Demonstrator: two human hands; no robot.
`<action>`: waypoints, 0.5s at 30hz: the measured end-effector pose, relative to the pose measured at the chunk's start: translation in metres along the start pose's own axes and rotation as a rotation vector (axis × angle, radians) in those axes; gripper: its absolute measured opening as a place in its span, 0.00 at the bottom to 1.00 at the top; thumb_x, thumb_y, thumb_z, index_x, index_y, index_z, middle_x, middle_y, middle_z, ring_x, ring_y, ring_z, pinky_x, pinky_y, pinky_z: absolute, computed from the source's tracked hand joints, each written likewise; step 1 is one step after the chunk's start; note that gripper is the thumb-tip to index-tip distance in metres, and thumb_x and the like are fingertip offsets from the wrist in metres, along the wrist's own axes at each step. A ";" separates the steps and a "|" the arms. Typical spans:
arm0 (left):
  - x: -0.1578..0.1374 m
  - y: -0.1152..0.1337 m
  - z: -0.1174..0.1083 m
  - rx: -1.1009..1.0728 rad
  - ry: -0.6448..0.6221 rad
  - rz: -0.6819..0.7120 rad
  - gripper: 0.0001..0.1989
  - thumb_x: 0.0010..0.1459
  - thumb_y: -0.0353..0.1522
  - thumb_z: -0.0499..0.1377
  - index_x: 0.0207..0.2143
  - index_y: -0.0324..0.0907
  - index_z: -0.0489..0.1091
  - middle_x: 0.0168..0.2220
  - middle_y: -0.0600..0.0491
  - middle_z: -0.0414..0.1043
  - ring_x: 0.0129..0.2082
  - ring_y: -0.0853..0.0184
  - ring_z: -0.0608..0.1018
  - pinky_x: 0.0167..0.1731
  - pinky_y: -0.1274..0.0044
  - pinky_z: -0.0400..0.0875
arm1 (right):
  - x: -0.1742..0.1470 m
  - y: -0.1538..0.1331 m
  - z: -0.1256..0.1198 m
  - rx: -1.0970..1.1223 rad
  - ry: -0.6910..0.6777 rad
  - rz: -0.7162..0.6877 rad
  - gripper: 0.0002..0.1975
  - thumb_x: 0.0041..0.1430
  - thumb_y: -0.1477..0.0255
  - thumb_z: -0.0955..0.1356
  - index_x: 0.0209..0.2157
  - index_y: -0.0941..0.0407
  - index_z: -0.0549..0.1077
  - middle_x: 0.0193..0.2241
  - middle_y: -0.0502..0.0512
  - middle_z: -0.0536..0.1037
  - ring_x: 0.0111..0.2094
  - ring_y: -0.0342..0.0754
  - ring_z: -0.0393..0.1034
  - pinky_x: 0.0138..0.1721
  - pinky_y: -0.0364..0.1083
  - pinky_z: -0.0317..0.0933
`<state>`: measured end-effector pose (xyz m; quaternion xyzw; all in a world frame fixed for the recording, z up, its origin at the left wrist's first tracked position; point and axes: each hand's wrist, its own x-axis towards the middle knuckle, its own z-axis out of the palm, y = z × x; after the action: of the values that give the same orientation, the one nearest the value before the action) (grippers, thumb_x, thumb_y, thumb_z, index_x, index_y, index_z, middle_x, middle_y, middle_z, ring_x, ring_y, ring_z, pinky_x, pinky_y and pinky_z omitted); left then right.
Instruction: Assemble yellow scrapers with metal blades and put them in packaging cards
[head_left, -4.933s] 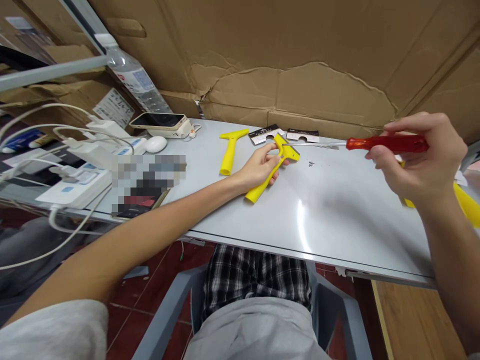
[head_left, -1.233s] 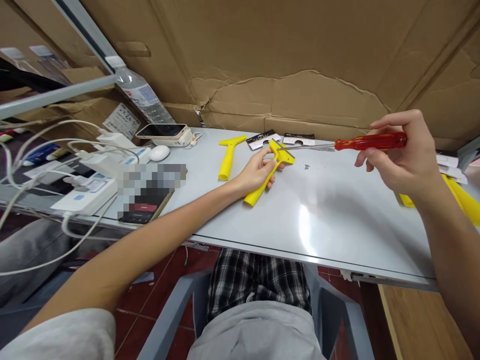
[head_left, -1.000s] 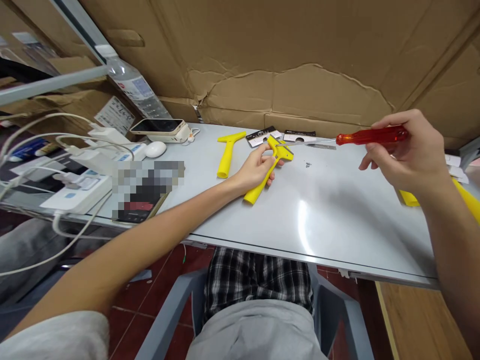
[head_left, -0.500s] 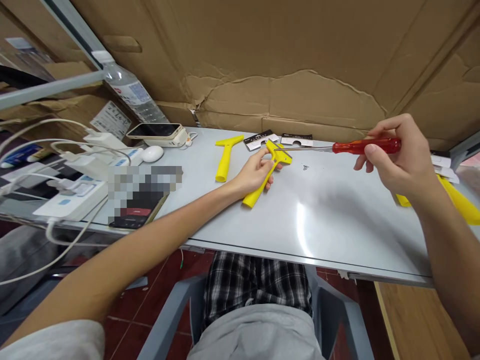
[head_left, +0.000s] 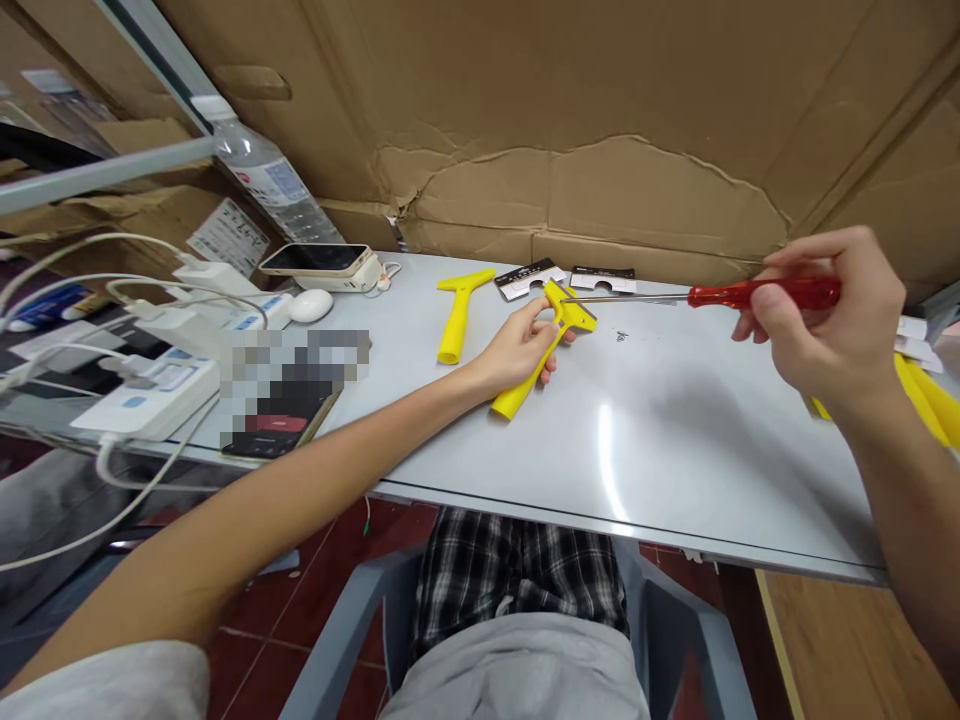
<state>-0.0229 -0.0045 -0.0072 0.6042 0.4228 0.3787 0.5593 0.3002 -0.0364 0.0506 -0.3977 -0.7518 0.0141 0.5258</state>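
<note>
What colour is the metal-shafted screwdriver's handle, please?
The screwdriver's handle is red, shown best in the head view.

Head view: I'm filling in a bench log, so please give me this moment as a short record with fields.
Left hand: grips the yellow T-shaped tool
Right hand: holds the red screwdriver by its handle
Screwdriver tip: at the held tool's head; exact seating too small to tell
Left of held tool: second yellow tool, on the table
Right of held tool: small dark pieces
Behind: black-and-white cards

We can read no text; the bottle label (head_left: 274, 184), box sticker (head_left: 228, 237) and black-and-white cards (head_left: 528, 274) are too blurred
</note>
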 end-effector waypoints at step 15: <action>0.000 -0.002 -0.001 0.001 -0.013 -0.002 0.13 0.75 0.32 0.54 0.59 0.43 0.64 0.51 0.42 0.79 0.21 0.76 0.74 0.19 0.80 0.71 | 0.003 0.004 0.004 0.149 0.007 0.011 0.23 0.56 0.66 0.77 0.49 0.56 0.68 0.44 0.53 0.79 0.30 0.41 0.78 0.22 0.39 0.70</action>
<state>-0.0242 -0.0042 -0.0091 0.6064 0.4199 0.3741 0.5622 0.2985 -0.0303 0.0495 -0.3619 -0.7446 0.0716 0.5563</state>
